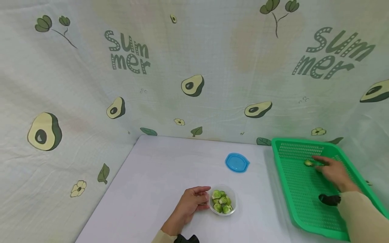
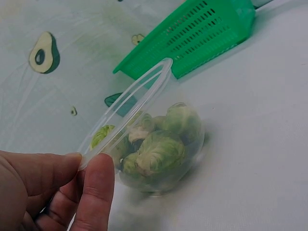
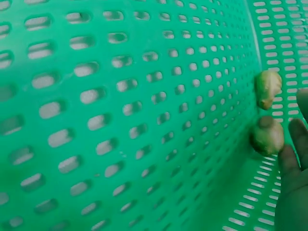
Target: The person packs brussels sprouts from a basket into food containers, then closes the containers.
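My left hand [image 1: 192, 204] pinches the rim of a clear plastic bowl [image 2: 166, 72] between thumb and finger. Several green Brussels sprouts [image 2: 161, 153] fill the bowl, which stands on the white table. On the right, my right hand [image 1: 332, 172] reaches into a green perforated basket [image 1: 284, 192], fingers extended. In the right wrist view, its fingertips are right at one Brussels sprout [image 3: 267, 136], and a second sprout [image 3: 268, 89] lies just beyond, by the basket wall. The head view shows a sprout [image 1: 308, 163] beside the fingers near the far end.
A blue lid [image 1: 237, 162] with a small tab lies on the white table [image 1: 170, 165], behind the bowl and left of the basket. A pale cloth [image 1: 218, 101] printed with avocados hangs along the back and left side of the table.
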Available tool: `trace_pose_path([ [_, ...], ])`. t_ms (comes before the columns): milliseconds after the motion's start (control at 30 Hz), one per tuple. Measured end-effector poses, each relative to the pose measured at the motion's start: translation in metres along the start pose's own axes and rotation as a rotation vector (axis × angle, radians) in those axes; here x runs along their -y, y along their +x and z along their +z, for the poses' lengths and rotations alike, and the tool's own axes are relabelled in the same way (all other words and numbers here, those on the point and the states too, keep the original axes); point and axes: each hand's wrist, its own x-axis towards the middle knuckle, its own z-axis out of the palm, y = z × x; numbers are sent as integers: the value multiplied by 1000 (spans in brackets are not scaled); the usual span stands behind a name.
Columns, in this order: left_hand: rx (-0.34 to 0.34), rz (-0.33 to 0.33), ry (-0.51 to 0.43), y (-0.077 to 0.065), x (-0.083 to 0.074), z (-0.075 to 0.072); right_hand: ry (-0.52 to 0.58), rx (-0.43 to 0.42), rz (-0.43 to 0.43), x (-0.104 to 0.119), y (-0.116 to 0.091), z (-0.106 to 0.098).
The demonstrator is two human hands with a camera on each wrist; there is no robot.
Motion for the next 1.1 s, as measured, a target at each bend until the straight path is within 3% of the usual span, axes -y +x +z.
trace_pose_path([
  [467, 5, 5, 5, -1, 0, 1, 24, -35, 21, 5, -6, -2],
  [767, 7, -1, -6, -2, -2, 2, 21, 41, 16, 1, -7, -2],
  [933, 11, -4, -10, -3, -4, 2, 42, 1, 3, 1, -8, 3],
  [1100, 5, -5, -5, -3, -3, 2, -7, -51, 10, 3, -8, 3],
])
